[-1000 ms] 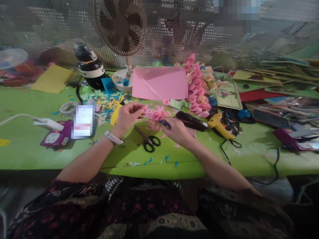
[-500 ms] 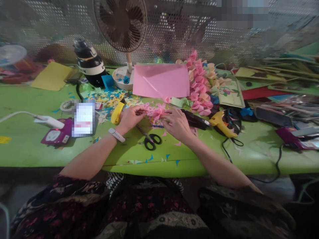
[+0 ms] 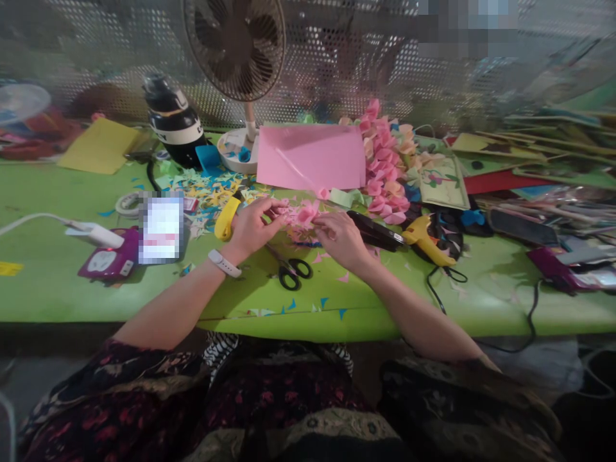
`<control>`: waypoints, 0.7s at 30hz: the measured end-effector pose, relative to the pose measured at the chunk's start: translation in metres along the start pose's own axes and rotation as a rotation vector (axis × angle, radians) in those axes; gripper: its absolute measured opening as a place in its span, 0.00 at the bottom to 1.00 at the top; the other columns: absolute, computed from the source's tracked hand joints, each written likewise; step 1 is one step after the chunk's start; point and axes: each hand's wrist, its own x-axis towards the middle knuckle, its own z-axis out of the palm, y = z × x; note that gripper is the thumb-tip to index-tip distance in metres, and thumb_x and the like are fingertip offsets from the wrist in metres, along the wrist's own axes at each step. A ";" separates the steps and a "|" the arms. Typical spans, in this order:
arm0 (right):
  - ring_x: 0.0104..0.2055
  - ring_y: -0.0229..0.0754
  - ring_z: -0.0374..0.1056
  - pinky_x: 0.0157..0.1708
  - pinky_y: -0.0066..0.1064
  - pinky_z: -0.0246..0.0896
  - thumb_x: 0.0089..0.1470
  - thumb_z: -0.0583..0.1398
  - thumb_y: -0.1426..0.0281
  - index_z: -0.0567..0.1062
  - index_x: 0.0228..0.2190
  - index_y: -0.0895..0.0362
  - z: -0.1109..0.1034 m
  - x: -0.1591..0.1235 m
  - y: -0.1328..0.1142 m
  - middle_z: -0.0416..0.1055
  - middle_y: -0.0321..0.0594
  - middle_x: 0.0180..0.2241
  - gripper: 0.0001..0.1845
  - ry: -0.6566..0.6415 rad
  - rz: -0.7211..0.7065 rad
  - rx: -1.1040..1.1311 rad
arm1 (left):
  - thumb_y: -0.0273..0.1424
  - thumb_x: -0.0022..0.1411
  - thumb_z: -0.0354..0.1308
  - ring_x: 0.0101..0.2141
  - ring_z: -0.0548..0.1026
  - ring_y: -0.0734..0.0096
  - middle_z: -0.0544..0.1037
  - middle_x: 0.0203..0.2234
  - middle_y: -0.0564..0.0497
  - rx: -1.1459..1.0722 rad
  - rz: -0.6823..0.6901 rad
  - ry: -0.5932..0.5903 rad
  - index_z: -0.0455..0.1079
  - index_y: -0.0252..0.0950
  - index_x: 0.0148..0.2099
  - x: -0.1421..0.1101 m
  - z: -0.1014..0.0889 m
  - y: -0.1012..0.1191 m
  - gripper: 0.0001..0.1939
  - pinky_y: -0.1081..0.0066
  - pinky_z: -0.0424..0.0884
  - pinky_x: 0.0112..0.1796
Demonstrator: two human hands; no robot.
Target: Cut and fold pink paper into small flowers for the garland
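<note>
My left hand (image 3: 255, 224), with a white band (image 3: 224, 264) at its wrist, has thumb and fingertips drawn together at the left of the pink paper pieces; anything pinched there is too small to make out. From the other side, my right hand (image 3: 341, 237) pinches the edge of a pink paper flower (image 3: 308, 212), its fingers curled. Pink paper scraps (image 3: 294, 226) lie around and under the flower. Black-handled scissors (image 3: 294, 273) rest on the green table between my forearms, blades partly behind my left hand. Beside my left hand is a yellow-handled tool (image 3: 226, 218).
Behind my hands lie pink sheets (image 3: 312, 157) and a heap of pink paper petals (image 3: 385, 173). A black stapler-like tool (image 3: 376, 231) and yellow glue gun (image 3: 430, 240) are at right. A phone (image 3: 162, 228), bottle (image 3: 174, 125) and fan (image 3: 235, 48) stand left.
My right hand's fingers have curled inward and closed at the pink flower's edge. My left fingertips have shifted slightly right and up. The flower looks turned a little.
</note>
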 end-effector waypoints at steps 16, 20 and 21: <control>0.32 0.39 0.70 0.31 0.32 0.66 0.57 0.62 0.67 0.83 0.35 0.57 -0.018 -0.004 -0.018 0.78 0.41 0.31 0.10 -0.137 0.201 0.476 | 0.41 0.68 0.59 0.34 0.79 0.69 0.82 0.38 0.46 -0.023 0.110 -0.300 0.76 0.37 0.46 -0.013 0.004 0.015 0.13 0.72 0.75 0.34; 0.33 0.40 0.71 0.35 0.35 0.69 0.57 0.63 0.66 0.82 0.35 0.58 -0.018 -0.003 -0.018 0.78 0.42 0.33 0.10 -0.123 0.199 0.536 | 0.40 0.68 0.58 0.32 0.79 0.71 0.83 0.35 0.47 -0.072 0.092 -0.303 0.76 0.37 0.45 -0.012 0.005 0.014 0.13 0.74 0.74 0.31; 0.34 0.40 0.72 0.35 0.35 0.70 0.57 0.63 0.66 0.82 0.36 0.58 -0.020 -0.003 -0.017 0.78 0.42 0.34 0.09 -0.106 0.201 0.556 | 0.41 0.68 0.58 0.31 0.79 0.71 0.82 0.33 0.48 -0.082 0.082 -0.279 0.77 0.37 0.43 -0.012 0.005 0.013 0.13 0.74 0.74 0.31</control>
